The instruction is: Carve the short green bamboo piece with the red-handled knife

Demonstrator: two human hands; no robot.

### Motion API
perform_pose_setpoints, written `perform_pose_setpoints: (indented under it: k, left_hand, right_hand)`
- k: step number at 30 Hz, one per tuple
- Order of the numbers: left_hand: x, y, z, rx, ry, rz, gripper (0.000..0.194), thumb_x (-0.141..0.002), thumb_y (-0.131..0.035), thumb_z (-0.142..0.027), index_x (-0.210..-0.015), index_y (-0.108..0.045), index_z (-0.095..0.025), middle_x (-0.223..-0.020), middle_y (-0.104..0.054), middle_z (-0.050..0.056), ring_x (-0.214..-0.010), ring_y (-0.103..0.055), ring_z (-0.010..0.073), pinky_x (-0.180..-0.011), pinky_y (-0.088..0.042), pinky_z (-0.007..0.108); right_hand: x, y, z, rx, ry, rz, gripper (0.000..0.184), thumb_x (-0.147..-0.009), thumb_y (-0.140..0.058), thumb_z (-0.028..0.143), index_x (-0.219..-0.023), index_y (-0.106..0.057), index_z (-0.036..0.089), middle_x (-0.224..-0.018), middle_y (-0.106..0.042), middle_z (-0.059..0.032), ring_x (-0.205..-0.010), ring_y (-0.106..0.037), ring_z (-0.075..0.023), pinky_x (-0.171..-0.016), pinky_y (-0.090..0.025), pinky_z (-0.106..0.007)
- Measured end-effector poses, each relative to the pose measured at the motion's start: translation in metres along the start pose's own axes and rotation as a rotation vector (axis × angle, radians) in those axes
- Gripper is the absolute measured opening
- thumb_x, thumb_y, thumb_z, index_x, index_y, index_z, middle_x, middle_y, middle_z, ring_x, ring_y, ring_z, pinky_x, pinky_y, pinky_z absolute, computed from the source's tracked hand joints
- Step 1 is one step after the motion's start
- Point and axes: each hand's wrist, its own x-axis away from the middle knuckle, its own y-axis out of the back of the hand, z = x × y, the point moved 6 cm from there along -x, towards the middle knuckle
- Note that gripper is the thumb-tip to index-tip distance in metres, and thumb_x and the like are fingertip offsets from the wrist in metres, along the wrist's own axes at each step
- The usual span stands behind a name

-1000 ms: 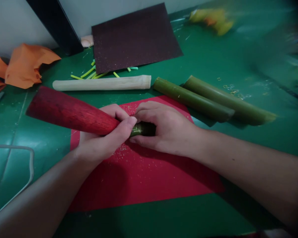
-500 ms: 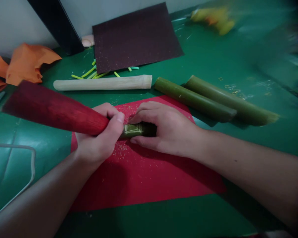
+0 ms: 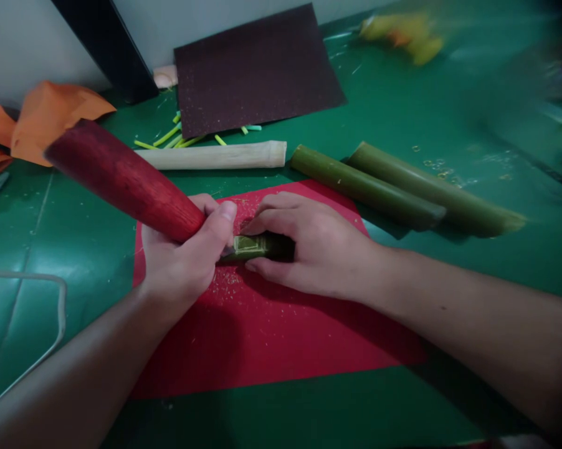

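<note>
My left hand point(image 3: 182, 255) is closed around the thick red wooden handle of a carving tool point(image 3: 131, 178), the handle slanting up to the left. A bit of its metal blade shows below the thumb, at the left part of a short green bamboo piece point(image 3: 250, 244). Pale carved lines form a small box on the bamboo. My right hand point(image 3: 316, 240) grips the bamboo from the right, thumb on the near side and fingers on the far side; its right end is hidden in the palm. Beneath both hands lies a red sheet point(image 3: 281, 337) scattered with fine shavings.
Behind the red sheet lie a pale peeled bamboo stick point(image 3: 225, 156) and two green bamboo pieces point(image 3: 369, 187). Farther back are a dark brown sheet point(image 3: 257, 68), yellow-green strips point(image 3: 169, 136), and crumpled orange paper point(image 3: 52, 121). A white cable point(image 3: 61, 312) runs along the left.
My left hand has shifted left along the bamboo, uncovering more carved lines. The red handle swung down to the left, then tilted up steeper, now covering part of the pale stick. My right hand stays put.
</note>
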Motion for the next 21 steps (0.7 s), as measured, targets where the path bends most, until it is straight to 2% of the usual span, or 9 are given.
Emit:
perform_pose_setpoints:
  k: [4, 9, 14, 21]
  left_hand:
    - [0.0003, -0.0009, -0.0037, -0.008, -0.002, -0.013, 0.033, -0.082, -0.069, -0.021, -0.052, -0.055, -0.02, -0.049, -0.05, -0.004, -0.041, -0.04, 0.0064, -0.039, -0.037, 0.022]
    - [-0.0024, -0.005, -0.0074, -0.023, 0.066, -0.006, 0.031, -0.073, -0.077, -0.023, -0.051, -0.055, -0.021, -0.046, -0.049, -0.006, -0.039, -0.04, 0.0053, -0.036, -0.037, 0.019]
    - [-0.0023, -0.0062, -0.0089, 0.005, 0.1, -0.015, 0.031, -0.075, -0.077, -0.022, -0.052, -0.055, -0.02, -0.046, -0.049, -0.007, -0.037, -0.038, 0.0041, -0.036, -0.039, 0.018]
    - [0.0027, -0.0037, -0.0095, -0.046, 0.032, -0.086, 0.027, -0.077, -0.077, -0.021, -0.057, -0.059, -0.021, -0.049, -0.052, -0.007, -0.041, -0.044, 0.0051, -0.043, -0.044, 0.02]
  right_hand:
    - [0.0006, -0.0007, 0.0006, 0.004, 0.014, -0.007, 0.018, -0.08, -0.072, 0.023, -0.096, -0.072, 0.014, -0.097, -0.07, -0.0082, -0.096, -0.063, -0.0224, -0.088, -0.049, -0.036]
    - [0.0008, -0.0024, 0.003, 0.062, 0.034, -0.001, 0.02, -0.08, -0.071, 0.022, -0.098, -0.072, 0.013, -0.098, -0.069, -0.0087, -0.096, -0.062, -0.0223, -0.087, -0.049, -0.035]
    - [0.0003, -0.0038, 0.0043, 0.091, 0.031, -0.001, 0.02, -0.079, -0.069, 0.021, -0.097, -0.071, 0.013, -0.098, -0.069, -0.0088, -0.096, -0.062, -0.0225, -0.086, -0.049, -0.035]
    - [0.0011, -0.0031, 0.0029, 0.087, 0.046, -0.027, 0.018, -0.077, -0.07, 0.018, -0.095, -0.068, 0.015, -0.1, -0.071, -0.008, -0.099, -0.062, -0.0238, -0.091, -0.049, -0.038]
